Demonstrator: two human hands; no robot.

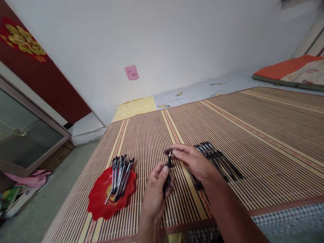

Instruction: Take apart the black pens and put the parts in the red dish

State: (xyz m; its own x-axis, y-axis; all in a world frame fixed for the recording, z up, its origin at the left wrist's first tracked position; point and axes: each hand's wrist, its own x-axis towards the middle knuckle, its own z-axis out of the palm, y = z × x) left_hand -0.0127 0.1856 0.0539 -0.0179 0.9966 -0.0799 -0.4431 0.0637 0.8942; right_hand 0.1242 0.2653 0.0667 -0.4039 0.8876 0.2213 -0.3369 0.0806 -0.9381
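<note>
Both hands gripping one black pen (168, 168), left hand (155, 192), right hand (193, 162), red dish (101, 202) holding loose pens (120, 175)

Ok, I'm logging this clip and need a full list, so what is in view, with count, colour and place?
pen in hand: one, dark, held upright between both hands above the mat
pens in dish: a bundle, exact count unclear, dark with clear barrels, lying across the red dish
red dish: one, red with scalloped rim, on the mat's near left
pens on mat: a row, count unclear, black, beside the right hand
bamboo mat: one, brown striped, covering the bed
pink note: one, stuck on the white wall
orange cushion: one, far right
glass door: one, far left
left hand: gripping the pen's lower part
right hand: pinching the pen's top
</note>
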